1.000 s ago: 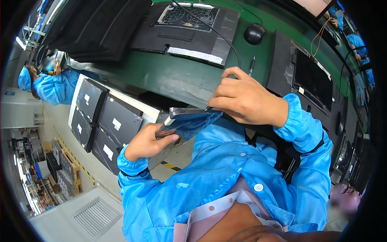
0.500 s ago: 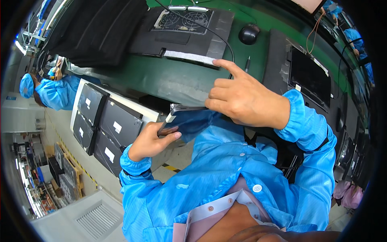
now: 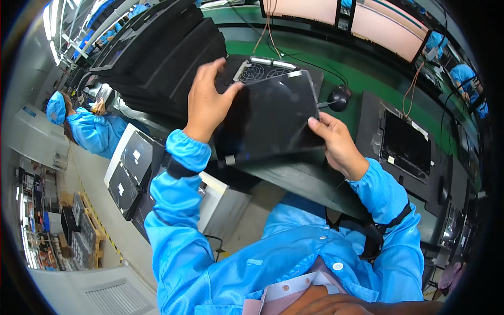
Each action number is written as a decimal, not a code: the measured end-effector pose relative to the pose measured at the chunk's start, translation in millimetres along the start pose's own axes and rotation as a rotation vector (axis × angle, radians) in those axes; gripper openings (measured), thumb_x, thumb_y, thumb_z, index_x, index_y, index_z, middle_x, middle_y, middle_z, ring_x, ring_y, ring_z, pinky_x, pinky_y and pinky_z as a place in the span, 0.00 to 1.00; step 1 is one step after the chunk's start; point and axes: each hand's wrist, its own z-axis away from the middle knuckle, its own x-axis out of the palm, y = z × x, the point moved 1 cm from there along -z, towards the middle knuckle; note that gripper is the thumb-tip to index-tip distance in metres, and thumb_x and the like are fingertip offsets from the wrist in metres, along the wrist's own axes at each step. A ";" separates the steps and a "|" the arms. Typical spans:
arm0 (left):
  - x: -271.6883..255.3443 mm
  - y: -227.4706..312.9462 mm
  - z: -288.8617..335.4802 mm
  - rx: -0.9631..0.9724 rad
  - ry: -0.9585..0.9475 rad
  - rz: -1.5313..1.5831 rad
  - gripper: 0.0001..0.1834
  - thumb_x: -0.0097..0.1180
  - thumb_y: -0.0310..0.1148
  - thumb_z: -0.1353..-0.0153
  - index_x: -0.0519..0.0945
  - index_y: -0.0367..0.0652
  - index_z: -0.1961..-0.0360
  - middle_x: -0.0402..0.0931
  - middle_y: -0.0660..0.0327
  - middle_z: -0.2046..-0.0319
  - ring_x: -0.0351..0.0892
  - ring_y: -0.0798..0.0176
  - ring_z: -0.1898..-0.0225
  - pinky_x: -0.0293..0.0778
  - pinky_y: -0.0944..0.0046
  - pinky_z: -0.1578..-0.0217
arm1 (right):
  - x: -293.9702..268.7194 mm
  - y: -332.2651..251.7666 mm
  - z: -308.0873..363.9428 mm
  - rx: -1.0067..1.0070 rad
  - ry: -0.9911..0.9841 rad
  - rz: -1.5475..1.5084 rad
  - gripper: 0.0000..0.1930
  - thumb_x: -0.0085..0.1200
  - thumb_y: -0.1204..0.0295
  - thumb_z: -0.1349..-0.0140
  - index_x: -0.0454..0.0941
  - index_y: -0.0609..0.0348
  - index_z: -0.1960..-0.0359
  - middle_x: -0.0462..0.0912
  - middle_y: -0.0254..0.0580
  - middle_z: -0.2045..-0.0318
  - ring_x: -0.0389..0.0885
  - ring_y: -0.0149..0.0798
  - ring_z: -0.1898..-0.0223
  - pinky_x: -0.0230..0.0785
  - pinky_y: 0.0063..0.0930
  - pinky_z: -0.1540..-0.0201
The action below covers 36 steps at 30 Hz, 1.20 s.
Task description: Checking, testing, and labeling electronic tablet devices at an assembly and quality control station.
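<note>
A black flat display panel with small pale tabs at its corners is held tilted above the front of the bench. My right hand grips its right edge, thumb on the face and fingers behind. At the panel's upper left corner is my left hand, its fingers spread and its thumb close to the edge; whether the thumb touches cannot be told. Behind the panel, a black fixture with circular patterns on its plate is partly hidden.
A tall stack of black trays stands at the left. To the right are a mouse and another panel on a dark pad. Monitors line the back. Labelled black panels lie at lower left; a co-worker in blue sits beyond.
The panel has risen from near my lap to above the bench, its face now turned up into view. My left hand has let go and spread; my right hand has moved down its right edge.
</note>
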 end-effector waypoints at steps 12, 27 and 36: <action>96.6 -112.8 29.6 -0.361 -0.452 -0.038 0.57 0.77 0.63 0.59 0.71 0.47 0.29 0.52 0.43 0.24 0.48 0.34 0.24 0.46 0.41 0.26 | -4.3 36.6 -99.7 0.013 0.320 -0.261 0.14 0.53 0.65 0.26 0.75 0.62 0.46 0.85 0.43 0.53 0.84 0.42 0.51 0.72 0.53 0.42; 115.6 -125.0 35.2 -0.027 -0.327 -0.156 0.52 0.71 0.70 0.57 0.78 0.47 0.35 0.65 0.43 0.31 0.62 0.44 0.30 0.52 0.46 0.30 | -35.4 3.0 -62.2 -0.280 0.171 1.583 0.28 0.65 0.51 0.41 0.77 0.67 0.56 0.84 0.60 0.62 0.85 0.61 0.59 0.77 0.50 0.55; -7.8 -47.3 126.4 -0.036 0.054 0.162 0.15 0.67 0.27 0.40 0.84 0.37 0.51 0.81 0.51 0.46 0.79 0.49 0.42 0.71 0.55 0.39 | -41.2 -32.2 16.9 -0.648 -0.505 2.133 0.03 0.54 0.74 0.45 0.79 0.56 0.69 0.75 0.43 0.65 0.76 0.46 0.59 0.70 0.37 0.55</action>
